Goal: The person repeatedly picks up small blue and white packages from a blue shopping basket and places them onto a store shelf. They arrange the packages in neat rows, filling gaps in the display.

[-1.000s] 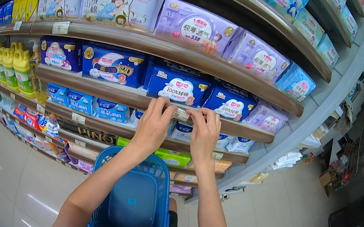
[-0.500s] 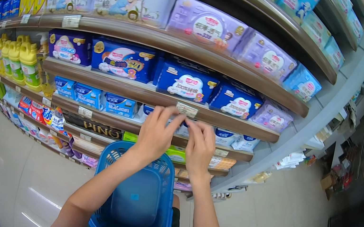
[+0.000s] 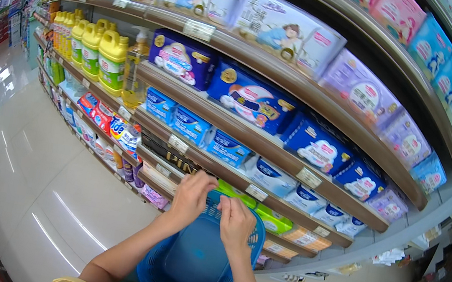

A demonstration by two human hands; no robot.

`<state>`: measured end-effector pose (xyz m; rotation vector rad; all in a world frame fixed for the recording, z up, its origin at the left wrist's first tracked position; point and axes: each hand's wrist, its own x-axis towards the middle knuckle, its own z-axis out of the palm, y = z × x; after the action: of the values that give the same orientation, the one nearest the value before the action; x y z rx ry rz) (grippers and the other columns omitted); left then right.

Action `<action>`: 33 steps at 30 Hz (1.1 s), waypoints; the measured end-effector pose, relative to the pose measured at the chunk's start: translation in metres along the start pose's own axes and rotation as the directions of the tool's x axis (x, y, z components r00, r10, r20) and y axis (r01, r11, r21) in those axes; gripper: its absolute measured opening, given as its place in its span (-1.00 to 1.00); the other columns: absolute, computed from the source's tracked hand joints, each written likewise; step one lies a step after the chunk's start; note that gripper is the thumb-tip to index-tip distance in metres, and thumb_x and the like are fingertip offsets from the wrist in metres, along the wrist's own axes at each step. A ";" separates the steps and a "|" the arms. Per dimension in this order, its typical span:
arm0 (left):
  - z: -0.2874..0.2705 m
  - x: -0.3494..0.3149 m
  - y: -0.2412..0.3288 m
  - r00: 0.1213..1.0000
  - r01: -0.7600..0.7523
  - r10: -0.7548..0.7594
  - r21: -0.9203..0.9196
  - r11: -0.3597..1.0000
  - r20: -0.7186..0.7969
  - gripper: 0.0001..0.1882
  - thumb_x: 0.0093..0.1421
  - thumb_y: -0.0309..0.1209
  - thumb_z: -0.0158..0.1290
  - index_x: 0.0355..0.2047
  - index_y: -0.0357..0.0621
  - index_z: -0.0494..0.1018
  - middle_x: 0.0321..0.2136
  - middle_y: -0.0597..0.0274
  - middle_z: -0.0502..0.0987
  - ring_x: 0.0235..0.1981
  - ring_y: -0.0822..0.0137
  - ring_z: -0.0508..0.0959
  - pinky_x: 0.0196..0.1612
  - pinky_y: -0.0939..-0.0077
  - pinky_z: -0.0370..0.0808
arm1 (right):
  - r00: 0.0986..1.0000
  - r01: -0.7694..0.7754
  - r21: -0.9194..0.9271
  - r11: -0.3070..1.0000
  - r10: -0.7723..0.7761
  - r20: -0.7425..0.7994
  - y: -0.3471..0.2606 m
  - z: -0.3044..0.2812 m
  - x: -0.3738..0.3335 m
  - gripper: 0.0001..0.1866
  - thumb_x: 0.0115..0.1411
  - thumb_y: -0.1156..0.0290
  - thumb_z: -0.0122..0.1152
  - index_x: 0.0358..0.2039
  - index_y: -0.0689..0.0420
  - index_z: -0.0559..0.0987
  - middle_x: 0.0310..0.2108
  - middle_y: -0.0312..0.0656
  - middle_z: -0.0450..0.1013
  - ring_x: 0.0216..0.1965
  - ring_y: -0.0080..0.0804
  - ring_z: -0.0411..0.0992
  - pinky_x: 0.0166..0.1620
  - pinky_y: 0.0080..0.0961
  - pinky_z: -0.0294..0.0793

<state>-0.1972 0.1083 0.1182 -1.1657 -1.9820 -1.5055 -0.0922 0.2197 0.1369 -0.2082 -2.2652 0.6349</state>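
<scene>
A long shelving unit (image 3: 212, 114) is seen across the view, and its brown shelves are filled with goods. Beside it, a pale tiled floor (image 3: 40, 181) is shown, on which streaks of light are reflected. A blue plastic basket (image 3: 197, 261) is placed below the hands, near the lower shelves. Yellow jugs (image 3: 110, 62) are lined up at the left, and dark blue packs (image 3: 318, 146) are arranged farther right. Smaller green packs (image 3: 272, 219) are seen just beyond the basket. The left hand (image 3: 191, 198) and the right hand (image 3: 235, 226) are held near each other with bent fingers (a narrow gap is left between them), over the far part of the basket. Whether something small is pinched, or the basket is touched, cannot be told.
</scene>
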 end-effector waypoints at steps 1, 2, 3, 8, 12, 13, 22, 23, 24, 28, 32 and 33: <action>-0.008 0.008 -0.007 0.997 0.010 -0.009 0.011 1.000 -0.073 -0.85 0.15 -0.64 0.13 -0.25 -0.23 0.50 -0.26 -0.07 0.51 -0.17 -0.05 0.54 -0.14 0.19 0.45 | 1.000 0.017 -0.001 1.000 -0.017 0.010 -0.006 0.011 0.010 -0.80 0.32 0.38 0.21 -0.45 0.13 0.61 -0.38 -0.22 0.61 -0.36 -0.22 0.58 -0.36 -0.33 0.50; -0.016 0.018 -0.014 0.989 0.020 -0.017 0.019 1.000 -0.150 -0.81 0.14 -0.64 0.13 -0.20 -0.24 0.50 -0.18 -0.09 0.48 -0.11 -0.06 0.52 -0.07 0.18 0.44 | 0.990 0.139 0.023 0.990 -0.139 0.016 -0.004 0.027 0.021 -0.86 0.36 0.42 0.12 -0.28 0.16 0.62 -0.12 -0.15 0.57 -0.18 -0.12 0.58 -0.26 -0.27 0.54; -0.023 0.026 -0.022 0.975 0.031 -0.023 0.029 0.999 -0.220 -0.76 0.14 -0.64 0.13 -0.16 -0.25 0.50 -0.11 -0.10 0.46 -0.05 -0.07 0.50 -0.01 0.17 0.43 | 0.990 0.137 0.069 0.988 -0.140 0.036 -0.013 0.040 0.032 -0.86 0.37 0.42 0.11 -0.18 0.16 0.60 -0.03 -0.13 0.52 -0.14 -0.07 0.57 -0.22 -0.23 0.55; -0.060 0.058 -0.088 0.922 0.148 -0.061 0.202 0.968 -0.382 -0.45 0.15 -0.58 0.17 0.18 -0.22 0.34 0.20 -0.16 0.25 0.16 -0.19 0.29 0.23 0.03 0.28 | 0.951 0.028 0.187 0.982 -0.084 0.299 -0.056 0.108 0.086 -0.53 0.42 0.43 -0.01 0.31 0.17 0.31 0.39 0.05 0.14 0.16 0.15 0.42 0.10 -0.12 0.51; -0.086 0.081 -0.138 0.898 0.188 -0.075 0.222 0.957 -0.434 -0.38 0.23 -0.47 0.14 0.29 -0.23 0.22 0.25 -0.21 0.25 0.22 -0.22 0.26 0.30 -0.01 0.21 | 0.950 0.058 0.235 0.970 -0.126 0.286 -0.072 0.151 0.117 -0.46 0.43 0.43 -0.03 0.38 0.21 0.20 0.42 0.21 0.06 0.37 0.22 0.16 0.29 -0.06 0.33; -0.092 0.085 -0.150 0.899 0.221 -0.128 0.182 0.958 -0.418 -0.37 0.25 -0.44 0.13 0.30 -0.23 0.21 0.25 -0.22 0.27 0.23 -0.21 0.26 0.31 -0.01 0.20 | 0.956 0.094 0.202 0.975 -0.146 0.256 -0.073 0.160 0.121 -0.45 0.43 0.43 -0.03 0.39 0.22 0.19 0.41 0.24 0.06 0.31 0.21 0.24 0.26 -0.08 0.37; -0.094 0.104 -0.193 0.860 0.376 -0.359 -0.025 0.926 -0.362 -0.29 0.34 -0.17 0.07 0.34 -0.34 0.15 0.19 -0.31 0.38 0.21 -0.21 0.39 0.29 0.07 0.26 | 0.941 -0.238 0.472 0.849 0.081 0.328 -0.067 0.202 0.134 -0.18 0.38 0.41 0.07 0.46 0.28 -0.17 0.34 0.38 0.10 0.19 0.22 0.40 0.16 -0.09 0.45; -0.090 0.103 -0.195 0.862 0.341 -0.338 -0.061 0.938 -0.377 -0.30 0.33 -0.18 0.08 0.34 -0.35 0.17 0.19 -0.32 0.38 0.20 -0.21 0.41 0.28 0.08 0.29 | 0.960 -0.179 0.467 0.866 0.050 0.276 -0.063 0.208 0.130 -0.16 0.38 0.40 0.07 0.46 0.30 -0.19 0.36 0.35 0.07 0.07 0.05 0.44 0.12 -0.17 0.47; -0.089 0.102 -0.198 0.863 0.323 -0.310 -0.035 0.946 -0.398 -0.30 0.33 -0.18 0.08 0.32 -0.37 0.19 0.16 -0.34 0.40 0.17 -0.22 0.44 0.25 0.12 0.34 | 0.975 -0.120 0.458 0.881 0.017 0.224 -0.058 0.214 0.126 -0.15 0.38 0.39 0.08 0.47 0.31 -0.21 0.38 0.32 0.05 -0.05 -0.11 0.49 0.08 -0.26 0.50; -0.098 0.086 -0.200 0.840 0.296 -0.431 -0.388 0.873 -0.330 -0.49 0.40 -0.22 0.09 0.17 -0.36 0.28 0.00 -0.04 0.47 0.01 0.23 0.53 0.08 0.32 0.47 | 0.954 -0.219 0.563 0.797 0.054 0.296 -0.075 0.197 0.110 -0.13 0.40 0.41 0.08 0.48 0.29 -0.25 0.46 0.24 -0.10 0.09 -0.22 0.49 0.12 -0.35 0.51; -0.096 0.065 -0.175 0.795 0.214 -0.453 -0.512 0.832 -0.404 -0.47 0.40 -0.25 0.11 0.20 -0.25 0.17 0.01 0.03 0.39 0.01 0.31 0.46 0.08 0.37 0.42 | 0.981 -0.140 0.639 0.757 0.021 0.191 -0.084 0.191 0.091 -0.13 0.37 0.48 0.11 0.49 0.21 -0.22 0.43 0.11 -0.17 0.26 -0.06 0.35 0.16 -0.30 0.53; -0.095 0.057 -0.163 0.788 0.189 -0.443 -0.519 0.834 -0.426 -0.47 0.40 -0.25 0.11 0.20 -0.23 0.16 0.04 0.03 0.38 0.04 0.31 0.44 0.09 0.38 0.40 | 0.985 -0.122 0.639 0.760 0.015 0.171 -0.084 0.188 0.086 -0.12 0.36 0.48 0.11 0.49 0.20 -0.22 0.42 0.09 -0.17 0.27 -0.05 0.34 0.16 -0.29 0.53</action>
<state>-0.3770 0.0295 0.0952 -0.4408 -1.5275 -2.2659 -0.2830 0.1042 0.1230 0.1104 -2.0393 1.4784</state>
